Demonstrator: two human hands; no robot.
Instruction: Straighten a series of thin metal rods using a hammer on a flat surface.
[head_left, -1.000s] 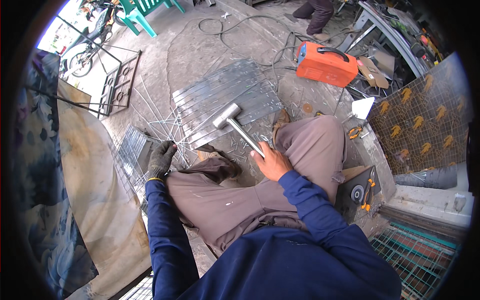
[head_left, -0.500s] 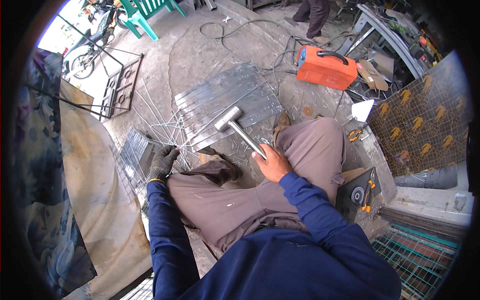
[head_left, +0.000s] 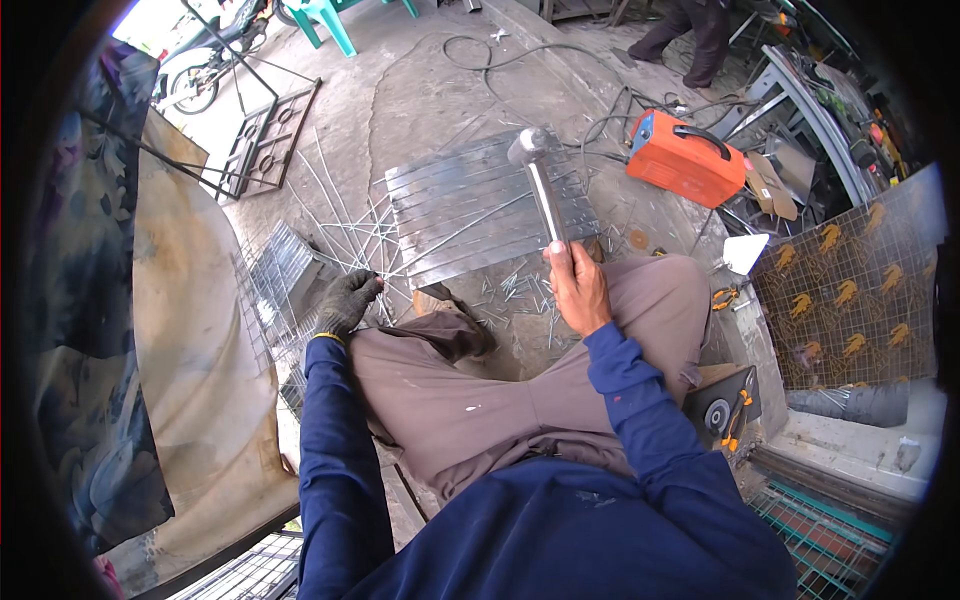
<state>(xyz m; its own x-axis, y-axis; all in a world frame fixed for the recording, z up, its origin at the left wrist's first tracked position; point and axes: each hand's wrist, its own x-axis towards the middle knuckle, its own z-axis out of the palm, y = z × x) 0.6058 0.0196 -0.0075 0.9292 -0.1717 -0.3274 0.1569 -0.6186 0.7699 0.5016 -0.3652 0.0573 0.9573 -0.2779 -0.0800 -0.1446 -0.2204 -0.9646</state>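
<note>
Left hand [head_left: 348, 303]: gloved, fingers curled narrow at the near end of a thin rod [head_left: 463, 232]; cannot tell whether they grip it.
Right hand [head_left: 580, 290]: bare, holding a hammer [head_left: 542, 190], fingers wrapped round its handle.
Metal plate [head_left: 440, 205]: on the floor [head_left: 410, 110], behind the hammer, the thin rod slanting across it.
Orange machine [head_left: 685, 160]: right of the metal plate.

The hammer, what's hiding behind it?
Behind the hammer, held in the right hand, you can see a grey metal sheet on the ground. Whatever lies directly behind the hammer itself is covered, so I can't see that.
</note>
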